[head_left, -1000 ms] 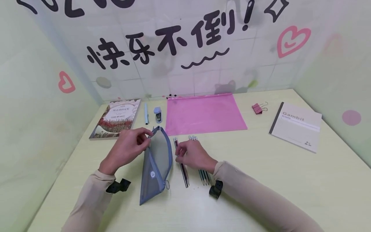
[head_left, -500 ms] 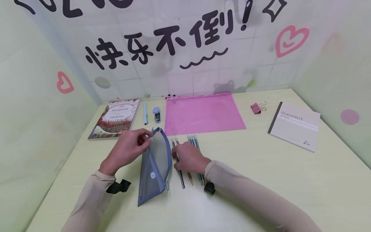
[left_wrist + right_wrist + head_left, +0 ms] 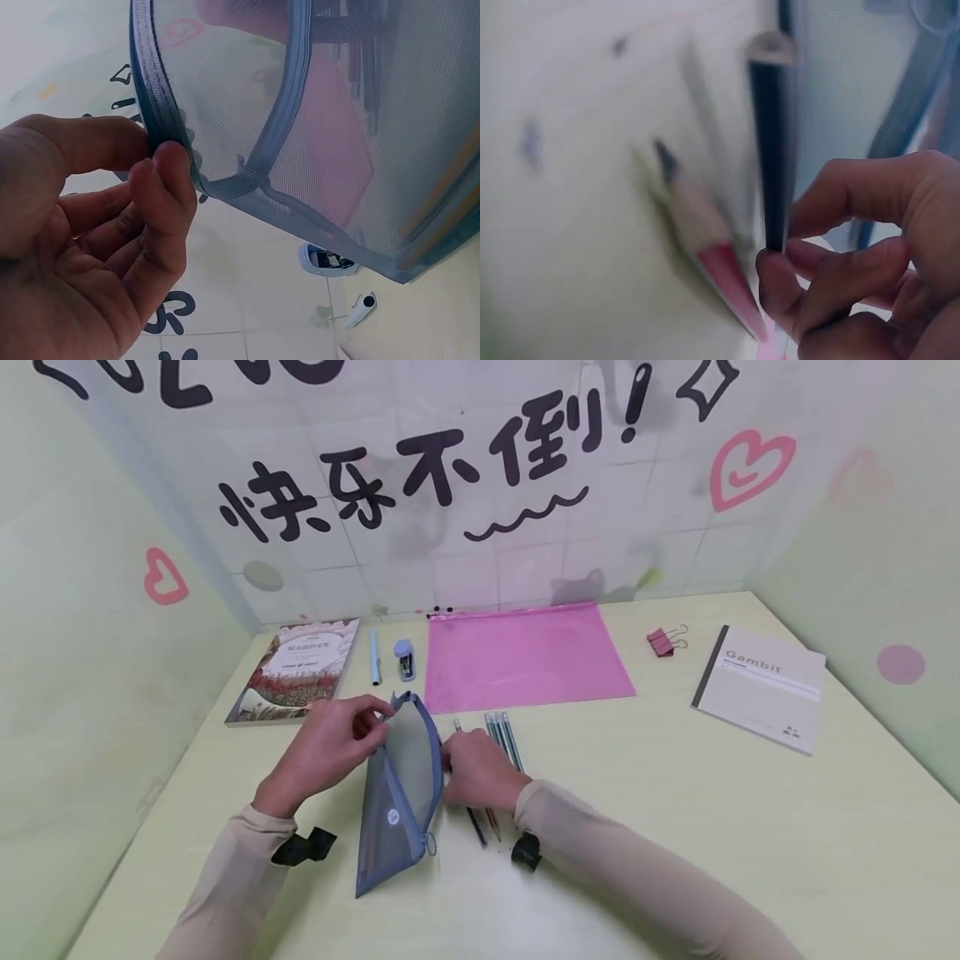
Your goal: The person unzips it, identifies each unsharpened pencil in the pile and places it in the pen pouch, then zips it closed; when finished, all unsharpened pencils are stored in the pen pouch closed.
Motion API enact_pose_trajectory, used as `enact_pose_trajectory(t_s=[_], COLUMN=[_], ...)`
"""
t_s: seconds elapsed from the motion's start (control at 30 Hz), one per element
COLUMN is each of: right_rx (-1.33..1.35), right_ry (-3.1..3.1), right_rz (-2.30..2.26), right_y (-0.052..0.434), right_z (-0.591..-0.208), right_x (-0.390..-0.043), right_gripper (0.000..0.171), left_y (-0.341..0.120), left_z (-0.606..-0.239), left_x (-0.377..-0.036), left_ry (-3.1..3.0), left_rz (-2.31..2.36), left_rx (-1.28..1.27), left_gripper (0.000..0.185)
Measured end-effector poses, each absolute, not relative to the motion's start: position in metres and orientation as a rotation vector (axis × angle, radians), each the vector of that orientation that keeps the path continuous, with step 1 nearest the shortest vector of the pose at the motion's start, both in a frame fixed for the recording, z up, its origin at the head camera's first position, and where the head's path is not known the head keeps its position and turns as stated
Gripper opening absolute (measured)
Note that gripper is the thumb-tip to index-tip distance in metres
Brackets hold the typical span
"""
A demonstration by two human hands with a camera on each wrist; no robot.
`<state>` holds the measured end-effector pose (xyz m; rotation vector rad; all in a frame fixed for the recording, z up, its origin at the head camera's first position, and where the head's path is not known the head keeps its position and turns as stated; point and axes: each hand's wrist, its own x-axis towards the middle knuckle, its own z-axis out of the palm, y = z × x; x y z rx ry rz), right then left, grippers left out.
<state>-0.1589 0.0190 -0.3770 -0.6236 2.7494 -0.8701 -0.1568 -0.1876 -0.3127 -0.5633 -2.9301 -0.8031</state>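
A blue-grey mesh zip pouch [image 3: 392, 847] stands with its mouth spread. My left hand [image 3: 326, 743] pinches its zipper edge between thumb and fingertips, near the far end, as the left wrist view also shows. Orange-brown long shapes [image 3: 442, 195] show through the mesh there. Right beside the pouch, my right hand [image 3: 483, 772] pinches a dark pencil [image 3: 771, 150], whose blunt end faces the right wrist camera. A sharpened red pencil [image 3: 724, 274] lies on the table next to it. Several green pencils [image 3: 510, 739] lie just right of that hand, partly covered by it.
Behind the pouch are a light blue pen [image 3: 375, 658], a small stapler [image 3: 405, 660] and a flat pink folder [image 3: 528, 660]. A book [image 3: 300, 664] lies at the left, a pink binder clip [image 3: 662, 642] and a notebook [image 3: 761, 689] at the right. Walls enclose the table.
My right hand has moved left, up to the pouch. The dark pencil has come away from the red one and now slants differently. My left hand keeps its pinch on the zipper edge.
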Motion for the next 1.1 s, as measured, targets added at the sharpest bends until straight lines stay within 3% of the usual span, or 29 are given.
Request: enact_pose_trajectory(t_s=[0.03, 0.13, 0.23, 0.67, 1.1], right_rx=[-0.596, -0.52, -0.451, -0.325, -0.369], right_ry=[2.728, 2.686, 2.646, 2.471, 2.465], right_rz=[-0.916, -1.041, -1.195, -1.83, -1.73], right_y=[0.021, 0.029, 0.037, 0.018, 0.007], right_z=[-0.376, -0.37, -0.361, -0.352, -0.357], right_x=[-0.16, -0.164, -0.167, -0.154, -0.133], right_gripper=[0.008, 0.024, 0.027, 0.026, 0.026], left_y=[-0.188, -0.187, -0.185, -0.18, -0.176], left_z=[-0.313, -0.314, -0.314, -0.316, -0.317], left_x=[-0.156, -0.155, -0.155, -0.156, -0.156], left_ry=[-2.931, -2.93, -2.925, -2.886, -2.855], left_rz=[-0.806, -0.819, -0.822, -0.78, -0.788], left_rx=[-0.563, -0.562, -0.574, -0.595, -0.51], left_gripper=[0.017, 0.016, 0.016, 0.016, 0.018])
